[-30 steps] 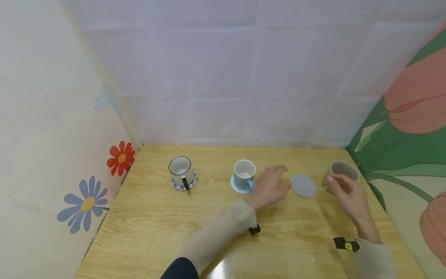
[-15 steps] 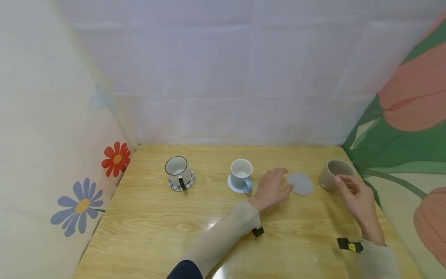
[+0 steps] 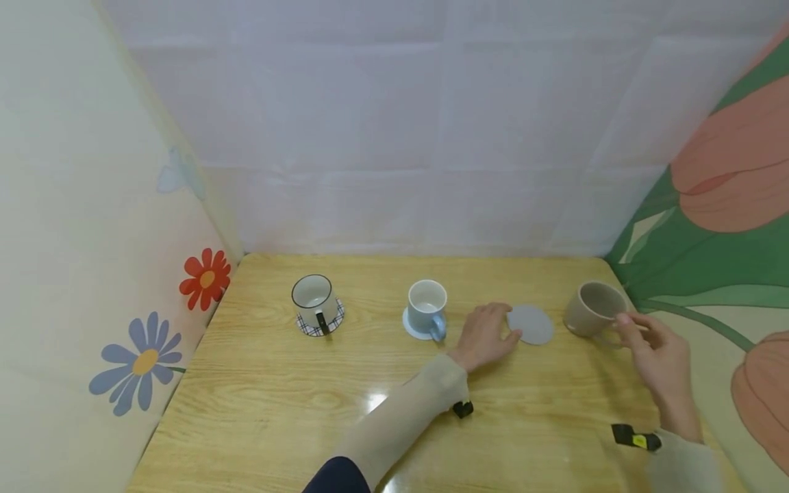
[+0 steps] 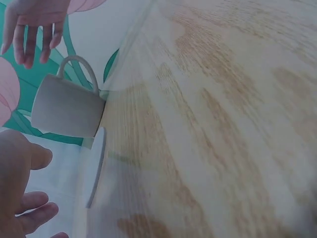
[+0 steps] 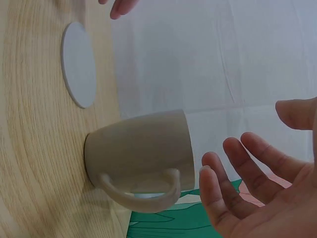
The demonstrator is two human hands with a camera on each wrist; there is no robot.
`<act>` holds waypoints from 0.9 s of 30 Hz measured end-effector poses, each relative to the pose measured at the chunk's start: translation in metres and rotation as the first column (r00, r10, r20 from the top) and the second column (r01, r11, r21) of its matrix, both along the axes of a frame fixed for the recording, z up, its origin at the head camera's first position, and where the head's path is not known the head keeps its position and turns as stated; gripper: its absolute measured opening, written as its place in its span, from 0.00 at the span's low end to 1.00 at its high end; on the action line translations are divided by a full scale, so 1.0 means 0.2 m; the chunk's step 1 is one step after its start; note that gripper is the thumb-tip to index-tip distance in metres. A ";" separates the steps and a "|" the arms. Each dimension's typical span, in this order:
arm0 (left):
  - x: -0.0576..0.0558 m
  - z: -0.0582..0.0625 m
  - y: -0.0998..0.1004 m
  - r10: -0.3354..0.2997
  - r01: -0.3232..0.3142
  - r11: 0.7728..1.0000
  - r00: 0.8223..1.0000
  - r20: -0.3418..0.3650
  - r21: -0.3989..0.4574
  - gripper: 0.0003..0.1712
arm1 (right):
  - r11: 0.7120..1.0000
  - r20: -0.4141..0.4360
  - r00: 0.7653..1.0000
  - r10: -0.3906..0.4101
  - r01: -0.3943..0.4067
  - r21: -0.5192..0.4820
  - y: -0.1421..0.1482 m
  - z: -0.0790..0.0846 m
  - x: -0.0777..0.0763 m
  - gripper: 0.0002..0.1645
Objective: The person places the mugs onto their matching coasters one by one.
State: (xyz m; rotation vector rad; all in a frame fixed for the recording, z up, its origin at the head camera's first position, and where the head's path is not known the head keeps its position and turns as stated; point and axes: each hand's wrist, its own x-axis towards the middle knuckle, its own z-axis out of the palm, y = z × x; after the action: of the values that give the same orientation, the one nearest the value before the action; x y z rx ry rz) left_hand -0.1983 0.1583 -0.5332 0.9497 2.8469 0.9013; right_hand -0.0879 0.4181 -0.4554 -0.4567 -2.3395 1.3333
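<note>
A beige mug [image 3: 584,313] stands upright at the right of the table, its handle [image 5: 141,201] facing the person. My right hand [image 3: 662,359] hovers beside the handle with loosely bent fingers; in the right wrist view the fingers [image 5: 257,173] stand apart from the rim, holding nothing. Left of the mug lies a round grey coaster [image 3: 531,324], flat on the wood. My left hand [image 3: 485,337] is at that coaster's left edge, thumb and fingers spread. In the left wrist view, a gap shows between the left hand [image 4: 17,183] and the coaster [image 4: 96,168].
A mug with a blue handle [image 3: 425,313] stands on a light blue coaster [image 3: 411,330], left of my left hand. Farther left, a black-rimmed mug [image 3: 314,306] sits on a checked coaster [image 3: 337,322]. White cloth [image 3: 394,137] hangs behind the wooden table [image 3: 259,383].
My right hand has moved right, off the mug's rim and out past its handle. My left hand has come slightly closer to the grey coaster. The mugs stay put.
</note>
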 end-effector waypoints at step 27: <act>-0.08 -0.08 0.09 -0.024 0.023 0.963 1.000 0.002 -0.269 0.39 | 0.995 -0.026 0.999 -0.023 0.021 -0.097 0.09 -0.03 0.05 0.11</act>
State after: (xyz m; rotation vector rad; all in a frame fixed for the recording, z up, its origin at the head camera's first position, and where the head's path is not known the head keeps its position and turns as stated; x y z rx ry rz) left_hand -0.2134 0.1764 -0.5497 0.9475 2.8528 0.4920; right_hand -0.0789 0.4360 -0.4619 -0.4894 -2.2490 1.4382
